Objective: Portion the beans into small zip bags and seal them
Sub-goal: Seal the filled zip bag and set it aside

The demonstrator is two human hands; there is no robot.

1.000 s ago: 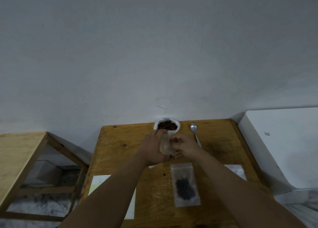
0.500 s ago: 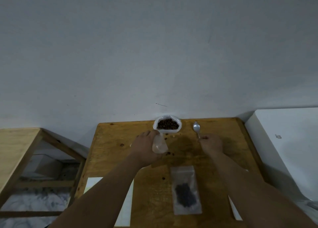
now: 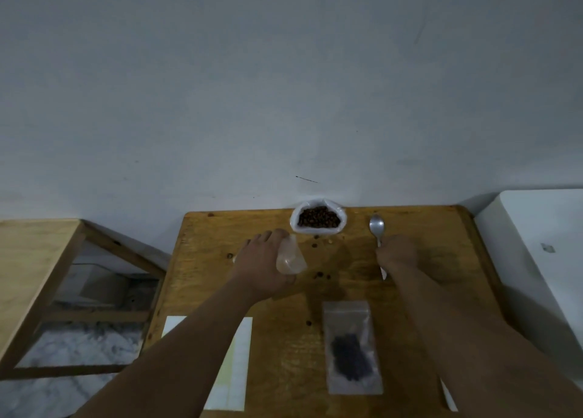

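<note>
A white bag of brown beans [image 3: 318, 218] stands open at the far edge of the wooden table [image 3: 202, 259]. My left hand [image 3: 263, 267] grips a small clear zip bag [image 3: 290, 256] with its mouth held open, just in front of the bean bag. My right hand [image 3: 397, 253] curls round the handle of a metal spoon [image 3: 377, 226] whose bowl lies on the table right of the beans. A zip bag with a dark portion of beans [image 3: 350, 349] lies flat nearer to me. A few loose beans [image 3: 320, 274] are scattered between my hands.
White paper sheets [image 3: 241, 354] lie under my left forearm, and another white piece [image 3: 449, 398] sits by my right arm. A white box [image 3: 542, 259] stands to the right of the table. A second wooden table [image 3: 31, 259] is to the left. A grey wall is close behind.
My right hand left the small zip bag, moved right and took hold of the spoon handle. My left hand kept the open bag and shifted slightly left.
</note>
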